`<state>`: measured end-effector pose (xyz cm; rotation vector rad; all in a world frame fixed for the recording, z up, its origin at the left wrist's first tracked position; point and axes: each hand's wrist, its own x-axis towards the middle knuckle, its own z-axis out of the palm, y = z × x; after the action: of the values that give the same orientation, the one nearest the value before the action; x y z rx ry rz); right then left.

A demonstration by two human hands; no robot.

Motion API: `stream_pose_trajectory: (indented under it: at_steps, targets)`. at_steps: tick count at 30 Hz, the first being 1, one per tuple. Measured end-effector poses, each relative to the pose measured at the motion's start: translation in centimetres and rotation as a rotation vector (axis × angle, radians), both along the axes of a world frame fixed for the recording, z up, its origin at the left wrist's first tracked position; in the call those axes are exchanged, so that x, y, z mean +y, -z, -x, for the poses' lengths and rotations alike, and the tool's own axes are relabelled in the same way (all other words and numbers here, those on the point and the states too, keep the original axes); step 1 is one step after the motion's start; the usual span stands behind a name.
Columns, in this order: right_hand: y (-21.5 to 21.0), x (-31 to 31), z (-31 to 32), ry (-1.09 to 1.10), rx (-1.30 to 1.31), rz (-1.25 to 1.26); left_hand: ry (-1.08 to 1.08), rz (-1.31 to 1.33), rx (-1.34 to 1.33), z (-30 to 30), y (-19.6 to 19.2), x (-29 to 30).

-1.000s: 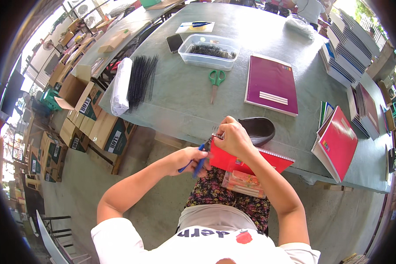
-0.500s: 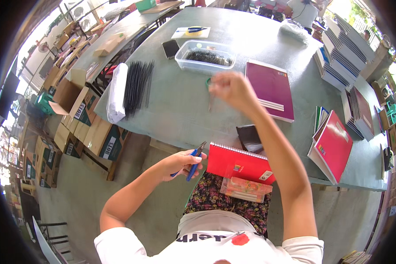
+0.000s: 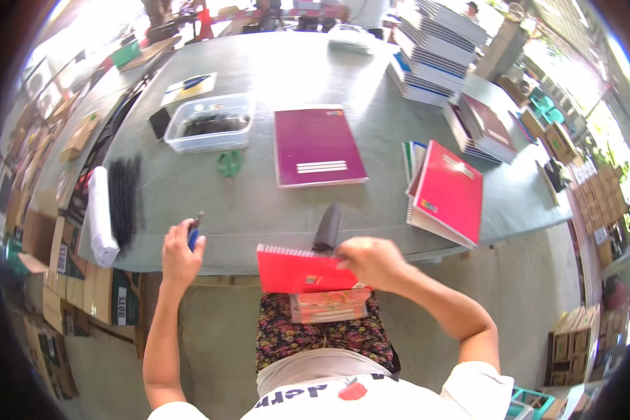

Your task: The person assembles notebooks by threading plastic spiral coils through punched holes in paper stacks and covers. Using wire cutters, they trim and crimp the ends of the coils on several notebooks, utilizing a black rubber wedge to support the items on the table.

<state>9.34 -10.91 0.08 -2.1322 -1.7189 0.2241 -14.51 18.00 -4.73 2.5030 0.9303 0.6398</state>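
Pliers with blue handles (image 3: 194,238) are gripped in my left hand (image 3: 180,259), jaws pointing up near the table's front edge. My right hand (image 3: 378,262) is closed on the top right corner of a red spiral notebook (image 3: 294,273). The notebook leans at the table edge, its wire-bound side up. Below it, on my lap, lies a clear packet with a floral pattern (image 3: 329,308). A dark flap-like object (image 3: 327,227) stands just behind the notebook; its kind I cannot make out.
On the table are a purple notebook (image 3: 318,147), green-handled scissors (image 3: 229,163), a clear tub of black coils (image 3: 210,124), and black binding wires (image 3: 124,199) beside a white roll (image 3: 101,217). At right are red notebooks (image 3: 449,192) and tall notebook stacks (image 3: 437,52).
My right hand has come down from beside the scissors to the red notebook's corner. The left hand with the pliers has moved left, away from the notebook. The view has turned rightward.
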Motion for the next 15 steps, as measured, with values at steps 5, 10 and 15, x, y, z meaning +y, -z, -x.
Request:
stream_pose_trajectory:
  at_steps: [5, 10, 15]
  targets:
    - [-12.5, -8.1, -6.2, 0.568, 0.016, -0.454, -0.224, -0.234, 0.269, -3.5, 2.2, 0.5]
    - [-19.7, -12.2, -11.9, 0.794, -0.299, -0.556, -0.274, -0.514, 0.252, -4.5, 2.7, -0.2]
    - [-12.6, -6.9, -18.8, 0.778, -0.629, -0.415, 0.233, -0.375, -0.111, -11.3, -1.0, -9.8]
